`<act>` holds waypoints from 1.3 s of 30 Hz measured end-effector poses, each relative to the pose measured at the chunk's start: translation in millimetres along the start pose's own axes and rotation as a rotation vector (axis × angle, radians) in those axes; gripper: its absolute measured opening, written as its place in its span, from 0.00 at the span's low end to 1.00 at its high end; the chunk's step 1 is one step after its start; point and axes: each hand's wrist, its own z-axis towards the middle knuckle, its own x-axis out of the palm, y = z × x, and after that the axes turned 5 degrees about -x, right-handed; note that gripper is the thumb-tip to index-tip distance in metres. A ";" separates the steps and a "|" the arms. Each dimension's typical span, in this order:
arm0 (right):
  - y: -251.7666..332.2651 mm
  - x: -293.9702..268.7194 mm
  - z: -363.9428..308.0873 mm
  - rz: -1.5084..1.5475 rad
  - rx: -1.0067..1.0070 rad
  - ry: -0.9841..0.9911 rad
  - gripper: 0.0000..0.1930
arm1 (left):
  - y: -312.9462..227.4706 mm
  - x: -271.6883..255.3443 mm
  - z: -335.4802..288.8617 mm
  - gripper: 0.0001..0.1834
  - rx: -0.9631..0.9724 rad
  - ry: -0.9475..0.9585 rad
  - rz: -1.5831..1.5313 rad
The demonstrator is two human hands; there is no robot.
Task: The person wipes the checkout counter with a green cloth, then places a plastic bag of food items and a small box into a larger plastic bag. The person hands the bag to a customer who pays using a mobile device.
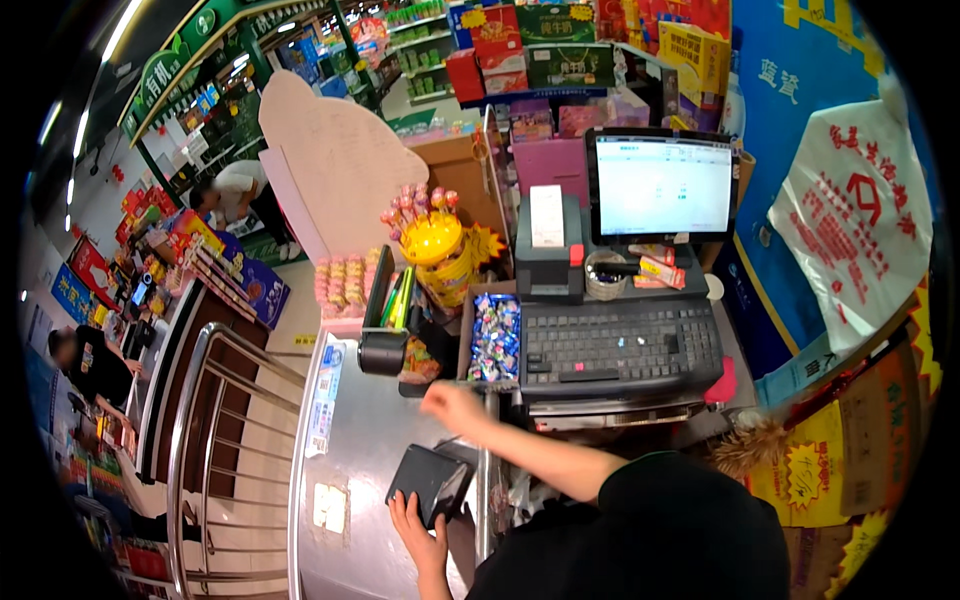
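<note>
My left hand (418, 527) lies against the near-left edge of a black, flat, box-shaped thing (428, 482) on the metal counter (350, 555). Its fingers are stretched and apart, their tips on the dark top surface. The exact kind of this thing does not show. Further forward, my right hand (452, 407) hovers over the counter's inner edge with its fingers curled in. Whatever those fingers may hold is hidden. Just beyond it are a black holder (383, 352) with green and yellow sticks and a box of blue-wrapped sweets (496, 338).
A keyboard (620, 345), a lit monitor (663, 188) and a receipt printer (548, 262) stand ahead on the right. A yellow lollipop stand (440, 255) rises behind the holder. Metal railings (235, 440) run along the left. A white plastic bag (850, 215) hangs at right.
</note>
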 end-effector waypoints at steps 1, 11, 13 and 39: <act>-7.8 -15.5 8.0 0.027 -0.027 -0.097 0.10 | -5.2 -1.4 2.4 0.33 -0.016 0.013 -0.001; 21.7 -60.4 16.9 0.013 -0.084 0.325 0.15 | 4.9 -2.1 33.1 0.44 -0.139 -0.005 0.003; 17.2 -43.8 8.2 -0.187 -0.086 0.436 0.16 | -2.0 -8.2 35.9 0.44 -0.167 0.050 -0.033; -106.9 197.0 51.5 -0.597 -0.920 1.281 0.31 | 54.2 21.6 -152.6 0.36 -0.899 -0.474 0.007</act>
